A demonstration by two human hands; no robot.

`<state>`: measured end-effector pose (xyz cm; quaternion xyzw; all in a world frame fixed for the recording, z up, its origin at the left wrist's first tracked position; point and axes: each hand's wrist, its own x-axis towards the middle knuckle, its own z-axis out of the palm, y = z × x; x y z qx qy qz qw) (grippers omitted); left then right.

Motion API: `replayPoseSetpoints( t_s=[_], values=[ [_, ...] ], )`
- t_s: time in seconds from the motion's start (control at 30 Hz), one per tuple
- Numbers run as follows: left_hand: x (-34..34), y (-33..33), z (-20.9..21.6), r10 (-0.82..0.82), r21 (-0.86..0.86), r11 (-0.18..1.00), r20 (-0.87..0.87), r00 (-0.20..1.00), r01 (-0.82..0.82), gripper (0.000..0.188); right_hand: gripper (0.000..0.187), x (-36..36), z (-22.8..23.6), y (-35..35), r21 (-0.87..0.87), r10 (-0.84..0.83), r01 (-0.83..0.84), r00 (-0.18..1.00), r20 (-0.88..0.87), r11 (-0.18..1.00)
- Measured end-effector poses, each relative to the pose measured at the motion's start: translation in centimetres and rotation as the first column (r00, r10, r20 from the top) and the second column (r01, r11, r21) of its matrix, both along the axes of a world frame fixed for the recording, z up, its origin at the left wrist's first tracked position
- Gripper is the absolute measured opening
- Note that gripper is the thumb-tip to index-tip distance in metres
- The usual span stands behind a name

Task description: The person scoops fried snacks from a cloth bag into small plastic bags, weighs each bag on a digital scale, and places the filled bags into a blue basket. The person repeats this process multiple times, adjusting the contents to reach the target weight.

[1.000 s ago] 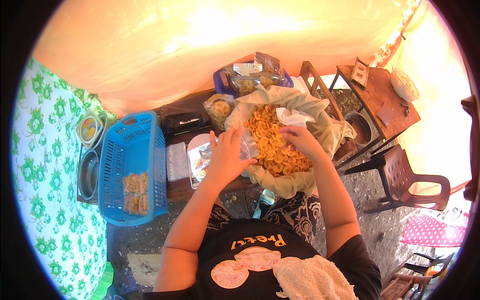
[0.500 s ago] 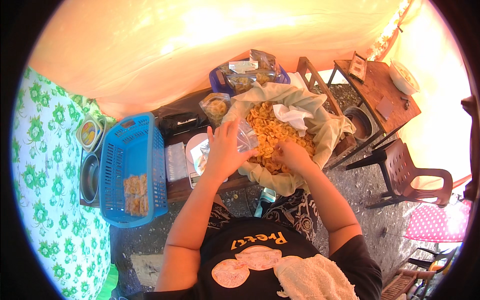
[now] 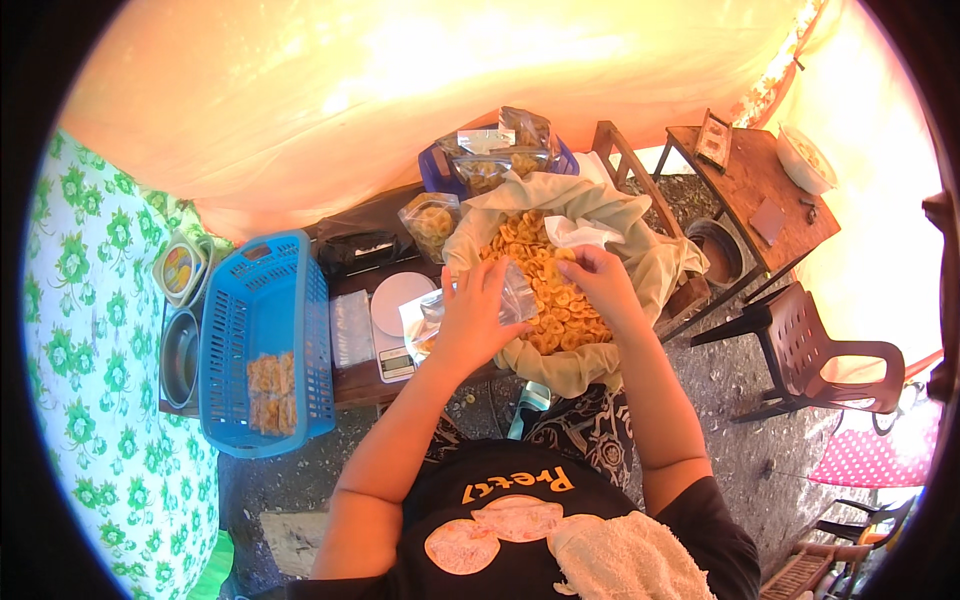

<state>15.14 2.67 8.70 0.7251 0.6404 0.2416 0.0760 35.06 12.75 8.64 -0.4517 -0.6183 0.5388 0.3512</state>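
Head view: the left hand [image 3: 475, 322] has its thumb and fingers spread around a clear bag [image 3: 517, 290], gripping it at the edge of a heap of yellow chips [image 3: 555, 320]. Just right of the bag, the fingertips of the right hand [image 3: 603, 285] are drawn together over the heap, seemingly pinching a pale chip [image 3: 566, 254].

Beyond the right fingertips a crumpled white sheet [image 3: 583, 232] lies on the chips and hides part of them; the left fingers and the bag cover the heap's near left edge. Pale cloth [image 3: 655, 225] surrounds the heap, rising in folds past both hands. Beyond the left fingers stands a filled bag [image 3: 431, 222], with a dark blue basket [image 3: 437, 172] of more packed bags behind it. Left of the left fingers are a scale [image 3: 396, 365], partly covered by the bag's printed end, then flat plastic bags [image 3: 352, 328], then a blue basket [image 3: 265, 310] holding snack packs [image 3: 270, 393]. Well right of the right fingers stand a wooden table [image 3: 750, 185] and a brown chair [image 3: 800, 340].

Half a second ago the right fingers were lower, down among the chips; now they are up nearer the sheet. The left hand and bag have shifted right, baring more of the scale's round plate [image 3: 402, 298].
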Motion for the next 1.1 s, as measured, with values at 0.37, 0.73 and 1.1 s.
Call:
replayPoseSetpoints(
  t_s=[0.37, 0.73, 1.1],
  values=[
    [-1.6, 1.1, 0.6, 0.021, 0.021, 0.999, 0.158, 0.987, -0.024, 0.098, 0.02, -1.0, -1.3, 0.2, 0.033, 0.08, -0.085, 0.988, 0.129, 0.996],
    [-2.3, 0.6, 0.6, 0.03, 0.042, 0.999, 0.121, 0.992, -0.035, 0.098, 0.02, 1.6, -3.9, -0.1, -0.019, 0.218, -0.24, 0.842, 0.494, 0.971],
    [-2.3, -0.3, -0.2, 0.034, -0.03, 0.999, 0.026, 0.999, -0.033, 0.099, 0.027, 0.0, -4.2, 0.4, -0.154, 0.34, -0.304, 0.814, 0.47, 0.94]
  ],
)
